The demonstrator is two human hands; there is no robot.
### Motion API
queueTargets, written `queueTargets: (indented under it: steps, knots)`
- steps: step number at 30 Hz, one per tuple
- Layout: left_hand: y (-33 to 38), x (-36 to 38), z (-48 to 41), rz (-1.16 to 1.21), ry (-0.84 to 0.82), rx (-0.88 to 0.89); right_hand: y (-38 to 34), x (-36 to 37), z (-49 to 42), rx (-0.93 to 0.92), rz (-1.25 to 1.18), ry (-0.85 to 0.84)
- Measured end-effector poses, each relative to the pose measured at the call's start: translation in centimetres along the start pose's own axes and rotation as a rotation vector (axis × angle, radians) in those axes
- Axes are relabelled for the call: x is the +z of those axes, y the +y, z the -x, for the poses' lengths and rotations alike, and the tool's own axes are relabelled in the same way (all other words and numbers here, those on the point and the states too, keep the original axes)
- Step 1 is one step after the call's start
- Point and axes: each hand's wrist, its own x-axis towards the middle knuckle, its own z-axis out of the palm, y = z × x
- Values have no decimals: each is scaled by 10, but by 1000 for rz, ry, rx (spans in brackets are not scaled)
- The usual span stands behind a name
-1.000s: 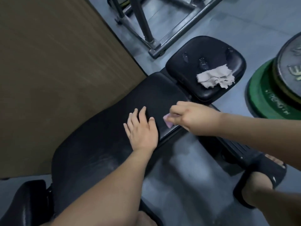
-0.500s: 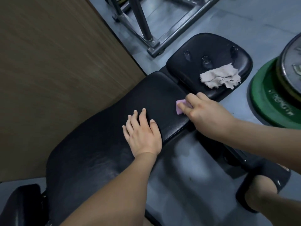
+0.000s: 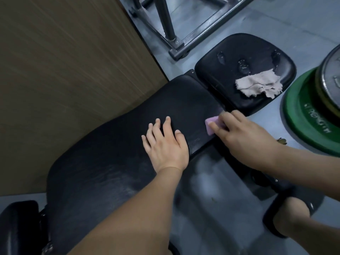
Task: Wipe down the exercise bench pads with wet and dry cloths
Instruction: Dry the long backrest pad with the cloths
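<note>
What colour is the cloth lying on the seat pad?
Beige cloth, seen in the head view.

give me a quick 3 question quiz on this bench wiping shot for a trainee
1. True or false: the beige cloth lies on the small seat pad.
2. What does the right hand hold against the long back pad? A) pink cloth B) spray bottle C) brush
3. In a few words: how does the left hand lie?
Key: 1 true; 2 A; 3 flat on the long back pad, fingers straight, holding nothing.
</note>
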Motion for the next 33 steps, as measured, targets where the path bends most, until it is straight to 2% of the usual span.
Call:
queueTargets:
  steps: [2,7,12,15,20,23,25,33]
  knots:
    - [0,1,0,1,4,5,1,-2,-2,-20,17,14]
    - [0,1,0,-8,14,5,22,4,-46,170,-99,-29]
    - [0,0,-1,-12,26,9,26,17,-112,233,-103,3]
    - [1,-2,0,-8,18,11,31,15,-144,290,-138,-109]
    - [0,-2,2,-11,21,28,22,6,-80,227,-78,-16]
    - [-1,-1,1,-16,32,32,14,-1,-24,195,-89,-51]
    - [-1,-1,1,-14,35,30,13,-1,-17,184,-91,-47]
    - [-3,-1,-1,-1,31,44,26,24,-151,206,-53,0]
